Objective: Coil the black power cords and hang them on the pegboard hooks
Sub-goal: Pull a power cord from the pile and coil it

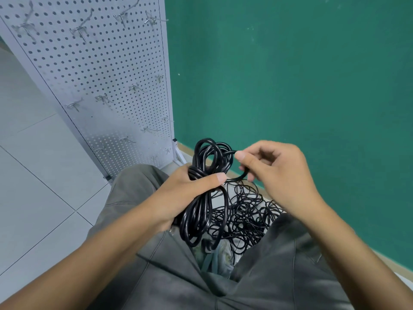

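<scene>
Two bare forearms come in from the bottom corners, and both are cut off by the lower edge, so nothing above the elbows can be seen. Under them are the grey trousers (169, 276) of the person, with the knees spread apart.

The left hand (190, 193) is closed around the middle of a coiled black power cord (201, 211). The thumb lies over the front of the bundle, and the other fingers are hidden behind it. Loops of this cord stand up above the hand and hang down below it. Its plug cannot be made out.

The right hand (270, 173) is just beside the coil, at the right. It pinches one strand of the same cord between the thumb and the curled fingers, and this strand bends from the top loops down under the fingers.

Between the knees, on the floor, lies a loose pile of thinner black cords (245, 215). They are tangled, so it is not possible to count them or to follow one cord. Something pale lies under the pile, but what it is I cannot tell.

At the upper left stands a white pegboard (100, 70) with metal hooks (78, 31); no cord hangs on the hooks that show. Its top is cut off by the frame. Behind is a green wall (290, 74), and at the left a floor of pale tiles (33, 175).
</scene>
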Available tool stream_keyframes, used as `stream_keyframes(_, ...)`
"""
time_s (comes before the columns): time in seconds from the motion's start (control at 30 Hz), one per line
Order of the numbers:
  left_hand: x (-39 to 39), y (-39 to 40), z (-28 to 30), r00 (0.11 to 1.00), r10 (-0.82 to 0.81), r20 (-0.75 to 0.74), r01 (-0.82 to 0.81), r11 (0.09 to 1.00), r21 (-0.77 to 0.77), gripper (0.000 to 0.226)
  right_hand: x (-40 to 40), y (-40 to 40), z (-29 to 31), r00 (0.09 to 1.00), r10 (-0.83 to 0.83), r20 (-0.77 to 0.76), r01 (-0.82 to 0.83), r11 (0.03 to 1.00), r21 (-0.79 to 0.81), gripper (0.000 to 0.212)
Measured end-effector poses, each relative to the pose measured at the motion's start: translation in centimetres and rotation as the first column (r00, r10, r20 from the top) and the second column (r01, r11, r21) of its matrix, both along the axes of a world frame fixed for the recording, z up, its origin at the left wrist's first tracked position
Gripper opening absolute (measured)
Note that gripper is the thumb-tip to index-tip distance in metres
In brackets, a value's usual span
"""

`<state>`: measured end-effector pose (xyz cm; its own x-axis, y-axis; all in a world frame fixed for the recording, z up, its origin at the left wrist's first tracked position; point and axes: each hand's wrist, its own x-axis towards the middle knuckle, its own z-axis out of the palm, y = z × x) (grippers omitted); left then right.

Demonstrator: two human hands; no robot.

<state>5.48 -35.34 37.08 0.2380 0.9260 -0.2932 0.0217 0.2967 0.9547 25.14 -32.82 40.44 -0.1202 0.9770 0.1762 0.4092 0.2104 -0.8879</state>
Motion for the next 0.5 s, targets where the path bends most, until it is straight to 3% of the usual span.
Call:
stream_keyframes(0.1, -0.1, -0.1, -0.4, 0.991, 0.026, -0.133, -0.003, 0.985, 0.17, 0.082, -0.2, 0.4, 0.4, 0.993, -0.022, -0.119, 0.006, 0.991, -0.134, 0.028)
stream_keyframes(0.17, 0.3, -0.1, -0.6, 0.982, -0.026, -0.185, 0.076, 0.961, 0.267, 0.096, -0.6, 0.7, 0.6, 0.985, -0.037, -0.167, 0.004, 0.981, -0.194, 0.028)
stream_keyframes(0.27, 0.6, 0.3, -0.7, 0.975, -0.065, -0.213, 0.128, 0.947, 0.296, 0.098, -0.8, 1.2, 1.1, 0.984, -0.006, -0.18, -0.038, 0.97, -0.24, 0.028)
stream_keyframes(0.4, 0.4, 0.7, -0.6, 0.967, -0.073, -0.244, 0.138, 0.954, 0.264, 0.099, -1.0, 1.0, 1.8, 0.994, 0.095, -0.05, -0.103, 0.975, -0.198, 0.043)
stream_keyframes(0.5, 0.5, 0.6, -1.0, 0.962, -0.013, -0.273, 0.091, 0.957, 0.277, 0.066, -1.5, 0.3, 2.0, 0.983, 0.181, 0.015, -0.175, 0.967, -0.183, 0.035)
